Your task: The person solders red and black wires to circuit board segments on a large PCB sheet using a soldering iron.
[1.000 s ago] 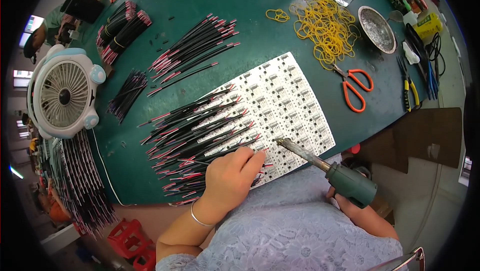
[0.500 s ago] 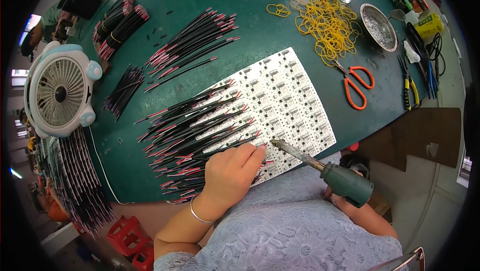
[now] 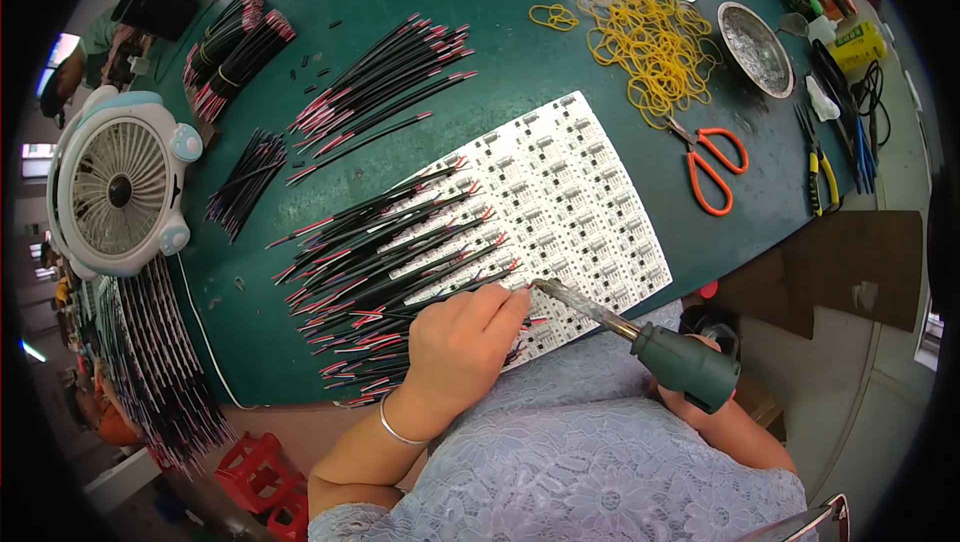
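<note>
A white panel of small circuit boards (image 3: 570, 192) lies on the table's near side. Many black-sleeved wires (image 3: 400, 232) with red, black and white ends lie across its left part. My left hand (image 3: 462, 342), a silver bangle at its wrist, rests on the lower wires; its fingers pinch a wire (image 3: 522, 289) at the board, mostly hidden by the fingertips. In my right hand (image 3: 690, 397) is a soldering iron (image 3: 690, 367) with a dark green handle, which covers most of that hand. The iron's tip points left and meets the board right beside my left fingertips.
Beyond the panel are loose wires (image 3: 385, 77), banded wire bundles (image 3: 230, 57), yellow rubber bands (image 3: 650, 42) and a metal bowl (image 3: 756, 50). Orange-handled cutters (image 3: 715, 167) and yellow-black pliers (image 3: 820, 172) lie right. A white fan (image 3: 120, 187) stands left, near red stools (image 3: 262, 477).
The soldering iron has shifted slightly left, bringing its tip closer to my left fingertips. My left hand keeps nearly the same place.
</note>
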The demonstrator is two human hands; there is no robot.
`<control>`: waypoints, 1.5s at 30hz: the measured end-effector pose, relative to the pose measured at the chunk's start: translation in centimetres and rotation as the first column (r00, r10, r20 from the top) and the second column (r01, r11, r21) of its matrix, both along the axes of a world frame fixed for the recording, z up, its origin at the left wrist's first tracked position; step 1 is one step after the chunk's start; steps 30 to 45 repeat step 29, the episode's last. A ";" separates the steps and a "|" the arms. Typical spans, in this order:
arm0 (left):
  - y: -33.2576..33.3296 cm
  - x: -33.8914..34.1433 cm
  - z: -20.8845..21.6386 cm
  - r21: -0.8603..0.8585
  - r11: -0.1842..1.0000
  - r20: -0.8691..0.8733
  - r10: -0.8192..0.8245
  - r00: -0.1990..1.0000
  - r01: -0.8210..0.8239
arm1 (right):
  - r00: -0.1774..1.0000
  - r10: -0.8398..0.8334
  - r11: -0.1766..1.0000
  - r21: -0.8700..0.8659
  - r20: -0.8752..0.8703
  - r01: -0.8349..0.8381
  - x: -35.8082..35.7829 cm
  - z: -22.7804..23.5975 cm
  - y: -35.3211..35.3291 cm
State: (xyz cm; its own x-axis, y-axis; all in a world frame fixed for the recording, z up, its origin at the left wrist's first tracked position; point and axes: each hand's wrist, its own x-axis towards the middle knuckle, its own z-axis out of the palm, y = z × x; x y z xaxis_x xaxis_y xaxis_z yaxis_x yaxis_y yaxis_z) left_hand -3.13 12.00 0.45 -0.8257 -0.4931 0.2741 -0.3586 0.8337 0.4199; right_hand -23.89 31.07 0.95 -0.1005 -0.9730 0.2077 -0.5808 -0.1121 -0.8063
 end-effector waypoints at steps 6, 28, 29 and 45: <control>-0.1 -0.1 0.1 0.009 1.000 0.018 -0.007 1.000 0.007 | 0.769 -0.303 0.933 0.339 0.563 0.120 0.5 -0.1 2.3; -0.5 0.0 -0.2 0.097 0.995 -0.032 -0.002 0.999 0.005 | 0.998 0.041 0.998 0.043 -0.037 -0.039 -0.2 -0.9 1.5; -0.5 0.0 -0.1 0.098 0.995 -0.019 -0.005 1.000 0.007 | 0.998 0.050 0.993 0.107 0.032 -0.053 -0.2 -1.0 2.0; -0.5 0.0 -0.1 0.098 0.995 -0.019 -0.005 1.000 0.007 | 0.998 0.050 0.993 0.107 0.032 -0.053 -0.2 -1.0 2.0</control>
